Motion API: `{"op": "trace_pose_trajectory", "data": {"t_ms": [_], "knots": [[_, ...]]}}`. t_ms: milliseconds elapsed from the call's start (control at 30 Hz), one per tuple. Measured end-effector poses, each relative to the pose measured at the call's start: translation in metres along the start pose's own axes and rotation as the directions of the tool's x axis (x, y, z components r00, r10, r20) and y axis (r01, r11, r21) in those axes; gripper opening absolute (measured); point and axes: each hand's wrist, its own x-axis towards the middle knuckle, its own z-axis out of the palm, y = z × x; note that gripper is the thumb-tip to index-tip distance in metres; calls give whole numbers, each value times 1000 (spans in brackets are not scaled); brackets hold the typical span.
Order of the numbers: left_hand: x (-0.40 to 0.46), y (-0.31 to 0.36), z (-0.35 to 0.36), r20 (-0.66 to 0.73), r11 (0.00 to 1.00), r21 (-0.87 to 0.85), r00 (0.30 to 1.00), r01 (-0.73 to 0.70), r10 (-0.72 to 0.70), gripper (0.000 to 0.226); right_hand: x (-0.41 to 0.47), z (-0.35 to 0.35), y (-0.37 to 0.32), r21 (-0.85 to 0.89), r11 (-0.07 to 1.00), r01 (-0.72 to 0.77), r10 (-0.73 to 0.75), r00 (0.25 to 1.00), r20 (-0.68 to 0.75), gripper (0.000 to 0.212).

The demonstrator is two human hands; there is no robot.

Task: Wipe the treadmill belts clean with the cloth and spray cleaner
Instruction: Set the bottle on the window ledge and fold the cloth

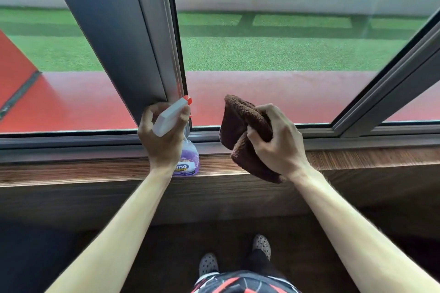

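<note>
A spray bottle [189, 158] of purple cleaner with a white head and red nozzle stands on the wooden window sill [95, 171]. My left hand [162, 135] grips its neck and trigger head from behind. My right hand [276, 140] holds a bunched brown cloth [240, 126] just above the sill, to the right of the bottle. No treadmill belt is in view.
A dark metal window frame [133, 43] rises right behind the bottle, with glass panes on both sides. Outside lie a red floor and green turf. Below the sill is a dark wall panel, and my feet in perforated clogs [209, 263] stand on a dark floor.
</note>
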Motion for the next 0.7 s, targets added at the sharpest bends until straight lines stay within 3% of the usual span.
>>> {"op": "trace_pose_trajectory", "data": {"t_ms": [300, 567, 700], "knots": [[-6, 1, -2, -25, 996, 81, 999, -33, 36, 49, -1, -1, 3, 87, 996, -4, 4, 1000, -2, 30], [-3, -4, -15, 60, 980, 169, 994, -101, 92, 52, -6, -2, 5, 109, 994, 11, -11, 1000, -1, 33], [-3, 0, -22, 107, 985, 117, 988, -126, 114, 47, -7, 0, 5, 115, 993, 26, -25, 1000, -7, 31]]}}
